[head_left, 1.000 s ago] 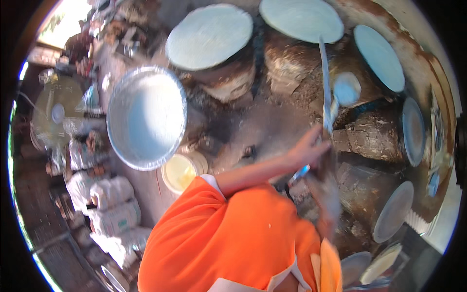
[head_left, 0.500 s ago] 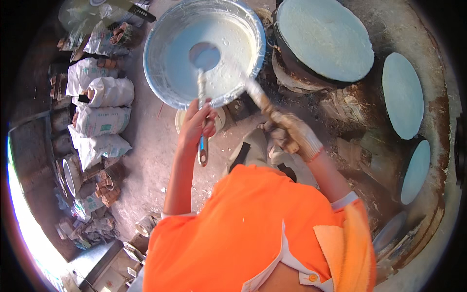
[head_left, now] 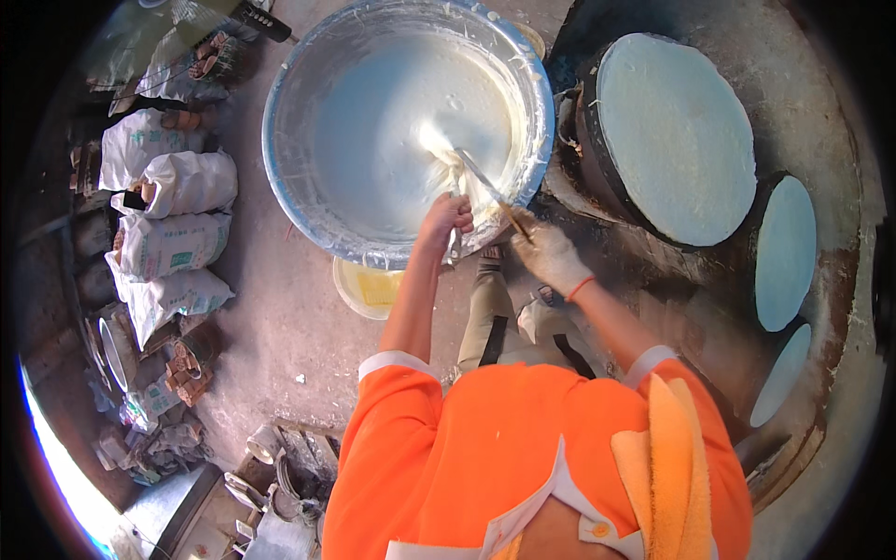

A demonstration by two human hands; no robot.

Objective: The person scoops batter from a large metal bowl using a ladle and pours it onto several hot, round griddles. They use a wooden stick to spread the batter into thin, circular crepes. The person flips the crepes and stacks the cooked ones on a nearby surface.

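A large blue-rimmed basin (head_left: 280,201) holds thick white batter (head_left: 373,140). My bare left hand (head_left: 444,222) is closed round the handle of a ladle (head_left: 454,247) at the basin's near rim. The ladle's head is coated in batter and hard to make out. My right hand (head_left: 549,257), in a pale work glove, grips a thin, flat stick-like tool (head_left: 485,180) by its brownish lower end. This tool slants up and left over the basin, its tip beside the batter-coated end of the ladle.
Round dark-rimmed pans with pale white surfaces stand at right: a large one (head_left: 677,140), a second (head_left: 786,254) and a third (head_left: 781,373). A pale round container (head_left: 350,289) sits below the basin's near edge. White sacks (head_left: 177,245) line the left side.
The ladle, earlier seen with its round bowl at the basin's middle, has moved right with my left hand. My right hand has brought its tool close beside it. The view has shifted slightly.
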